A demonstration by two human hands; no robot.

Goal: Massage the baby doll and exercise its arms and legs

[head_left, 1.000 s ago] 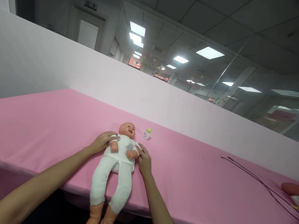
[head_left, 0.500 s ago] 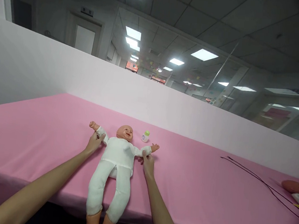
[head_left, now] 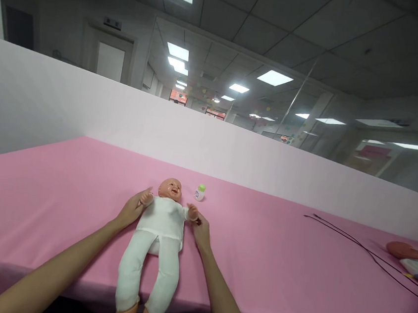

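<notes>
Pink cloth covers the table [head_left: 59,195] across the lower frame, backed by a pale partition, and the doll [head_left: 158,236] in white lies face up at lower centre, long axis running from its head at mid-frame down to feet overhanging the near edge. Left of it, the left hand [head_left: 131,210] closes on the doll's raised arm; right of it, the right hand [head_left: 199,227] pinches the other arm, both equally close. Further right stand a small green-capped bottle [head_left: 199,192], label unreadable, thin dark cables [head_left: 363,250], and another doll [head_left: 409,257] at the edge.
</notes>
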